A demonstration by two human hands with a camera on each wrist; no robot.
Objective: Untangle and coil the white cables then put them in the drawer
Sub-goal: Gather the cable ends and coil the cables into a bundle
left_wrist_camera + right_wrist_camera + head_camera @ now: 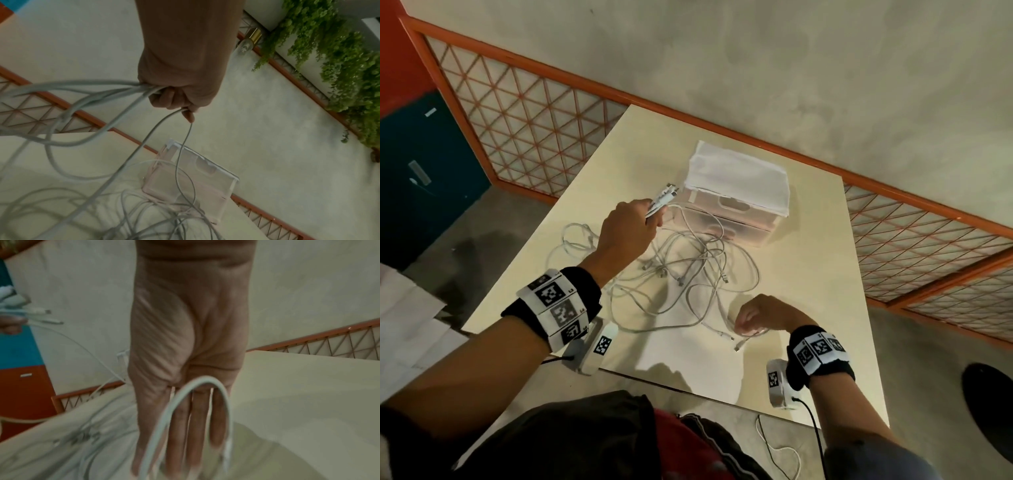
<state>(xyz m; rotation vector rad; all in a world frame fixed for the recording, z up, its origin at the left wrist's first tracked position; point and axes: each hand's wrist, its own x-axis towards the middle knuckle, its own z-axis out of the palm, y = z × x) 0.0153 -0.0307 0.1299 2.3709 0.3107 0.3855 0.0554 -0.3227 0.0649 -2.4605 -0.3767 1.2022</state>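
A tangle of white cables (688, 267) lies in the middle of the cream table (808, 274). My left hand (654, 219) is raised over it and grips a bunch of cable ends (664, 198), whose plugs stick out toward the drawer unit. In the left wrist view the left hand (174, 97) is a fist with several strands (102, 97) trailing down. My right hand (750, 315) is low at the near side of the tangle. Its fingers (197, 426) point straight down, with a cable loop (203, 380) arching across them. The clear drawer unit (736, 212) (195, 183) stands behind the tangle, drawers closed.
A white cloth (739, 171) covers the drawer unit's top. An orange lattice railing (534, 113) runs behind and beside the table. A loose cable (784, 455) lies on the floor near my legs. A dark round object (989, 411) sits at the right; green plants (339, 56) hang beyond.
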